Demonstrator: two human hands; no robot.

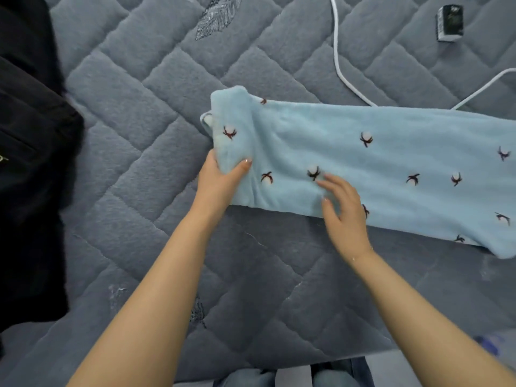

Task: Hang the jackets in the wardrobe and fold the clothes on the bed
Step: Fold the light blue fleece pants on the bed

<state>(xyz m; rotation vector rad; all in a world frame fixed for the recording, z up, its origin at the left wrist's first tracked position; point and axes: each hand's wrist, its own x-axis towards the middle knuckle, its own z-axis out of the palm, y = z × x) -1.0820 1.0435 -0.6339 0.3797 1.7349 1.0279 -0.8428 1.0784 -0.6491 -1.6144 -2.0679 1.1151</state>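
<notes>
A light blue fleece garment [377,163], printed with small dark sprigs, lies flat on the bed [145,113], stretched from the centre of the view toward the right edge. Its left end is folded over on itself, forming a doubled flap. The left hand [220,177] grips this folded end: the thumb lies on top of the fabric and the fingers are tucked out of sight beneath the edge. The right hand [343,210] rests on the near part of the garment with fingers straight and spread, holding nothing; its image is slightly blurred. The two hands are near each other but apart. The bed is covered with a grey quilted blanket with a diamond pattern. A black garment [30,163] lies at the left edge of the bed, well apart from the blue one. A white cable [339,65] runs across the blanket behind the blue garment, and its far end passes under the upper edge of the fabric. A small dark box [450,22] stands near the upper right corner. Blue denim trousers [296,375] show at the bottom edge, below the bed.
</notes>
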